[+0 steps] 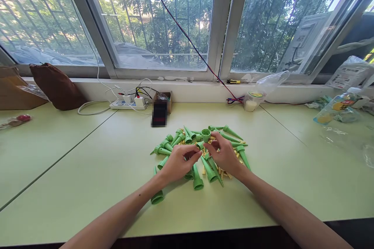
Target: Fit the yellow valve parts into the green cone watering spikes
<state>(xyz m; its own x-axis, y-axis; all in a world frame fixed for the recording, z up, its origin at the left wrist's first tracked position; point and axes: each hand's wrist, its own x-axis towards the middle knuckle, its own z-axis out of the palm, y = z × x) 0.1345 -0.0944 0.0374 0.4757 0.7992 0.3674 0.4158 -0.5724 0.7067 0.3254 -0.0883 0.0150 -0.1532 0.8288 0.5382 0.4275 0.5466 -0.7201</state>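
Two bare hands meet above a spread of ribbed green plastic cones [198,182] and small pale-yellow pieces [226,174] on a pale green tabletop [87,190] beneath a row of windows [163,19]. The left hand [181,159] is curled, its thumb and fingertips drawn together over the middle of the pile; whether a small piece is pinched there cannot be told. The right hand [222,152] is bent in a narrow curl just beside it, its fingers against a green cone's collar [206,135], whose round mouth faces up; how firmly it is gripped cannot be told. The cones lie on their sides at many angles around and under the hands, with one [157,197] near the left forearm, apart from the rest. Most of the yellow pieces in sight are scattered under and beside the right hand. Behind the pile, a dark, pixelated object [159,115] stands in front of a small open box [169,99], beside a white power strip [117,105] with plugs and cables. At far left, a brown bag [57,85] leans near a cardboard box [14,93]; at right, a plastic bottle [339,106] lies tilted among clear wrapping.
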